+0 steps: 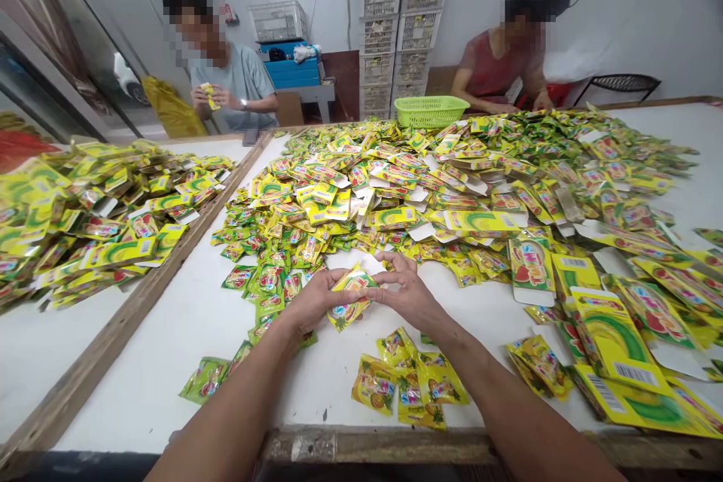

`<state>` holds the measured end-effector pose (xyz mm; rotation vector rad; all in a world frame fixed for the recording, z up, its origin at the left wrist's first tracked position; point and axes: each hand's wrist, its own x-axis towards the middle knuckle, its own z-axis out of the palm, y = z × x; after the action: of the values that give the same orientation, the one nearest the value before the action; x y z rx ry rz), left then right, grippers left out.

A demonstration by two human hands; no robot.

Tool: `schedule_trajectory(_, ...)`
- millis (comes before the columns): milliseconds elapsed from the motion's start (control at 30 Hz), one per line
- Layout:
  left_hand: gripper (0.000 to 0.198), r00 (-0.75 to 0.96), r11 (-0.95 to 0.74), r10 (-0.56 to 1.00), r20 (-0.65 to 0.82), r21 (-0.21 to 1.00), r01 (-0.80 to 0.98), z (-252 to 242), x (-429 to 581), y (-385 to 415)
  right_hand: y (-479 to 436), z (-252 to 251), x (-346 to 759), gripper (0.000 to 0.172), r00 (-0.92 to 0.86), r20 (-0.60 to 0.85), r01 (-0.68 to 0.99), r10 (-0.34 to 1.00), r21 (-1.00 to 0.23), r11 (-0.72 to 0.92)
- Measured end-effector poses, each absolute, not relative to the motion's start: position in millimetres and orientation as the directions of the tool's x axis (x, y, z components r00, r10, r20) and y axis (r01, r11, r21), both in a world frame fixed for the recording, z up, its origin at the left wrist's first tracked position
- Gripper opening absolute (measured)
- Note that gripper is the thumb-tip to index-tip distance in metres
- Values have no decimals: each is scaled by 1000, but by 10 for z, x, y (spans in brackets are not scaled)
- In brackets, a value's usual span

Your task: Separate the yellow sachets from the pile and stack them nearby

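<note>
Both my hands meet over the white table point(169, 346), gripping a small bundle of yellow-green sachets point(351, 294). My left hand point(313, 301) wraps the bundle's left side with fingers curled. My right hand point(404, 290) pinches its right end, fingers bent over the top. A few loose sachets point(407, 384) lie just below my wrists near the table's front edge. A large heap of sachets and flat yellow cartons point(452, 173) spreads across the table beyond my hands.
Flat cartons point(615, 346) are stacked at the right front. A second heap point(90, 218) covers the left table past a wooden divider point(141, 294). Two people sit at the far side, one holding a sachet. A green basket point(430, 110) and stacked crates point(401, 22) stand behind.
</note>
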<state>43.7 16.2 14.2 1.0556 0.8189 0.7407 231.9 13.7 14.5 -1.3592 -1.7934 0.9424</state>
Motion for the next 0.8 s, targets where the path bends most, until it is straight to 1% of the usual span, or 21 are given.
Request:
schedule_trajectory(100,43,529,376,816,-232,909,-182,150,440,164,129,164,2320,28,-210,126,494,970,-842,217)
schedule_trajectory(167,46,547,386,802,-240,907,-168,150,439,164,120,182,2325,26,-227,140,496,964,-835,238)
schedule_trajectory(267,46,568,393,781,-262,912,-120,142,427,153,107,205,2342,23,-378,81,481,922,-834,270)
schedule_trajectory(367,46,575,402,766,-287,912,-82,147,423,126,101,231,2373,22,-490,-3,447,872,-859,248)
schedule_trajectory(467,47,596,353,761,-257,934,-48,190,472,88,114,263,2400,26,-524,-23,416,851,-879,233)
schedule_trajectory(567,47,559,223,803,-204,974,35,264,532,63,166,283,2456,26,-447,13,349,894,-918,188)
schedule_trajectory(633,43,466,165,858,-217,975,152,330,479,73,202,280,2553,28,-335,11,329,942,-936,128)
schedule_trajectory(667,42,399,155,886,-235,963,222,370,395,87,207,272,2624,28,-278,-6,365,961,-926,100)
schedule_trajectory(700,42,313,157,916,-249,944,290,418,264,105,198,258,2708,28,-233,-30,439,972,-895,77)
schedule_trajectory(733,44,211,165,945,-250,921,352,473,82,123,172,238,2799,27,-204,-58,541,977,-839,63)
schedule_trajectory(767,46,91,176,968,-233,892,416,537,-147,138,130,212,2890,26,-189,-88,651,978,-757,58)
schedule_trajectory(800,48,-45,182,982,-182,869,459,610,-414,146,73,180,2974,29,-193,-114,743,975,-665,70)
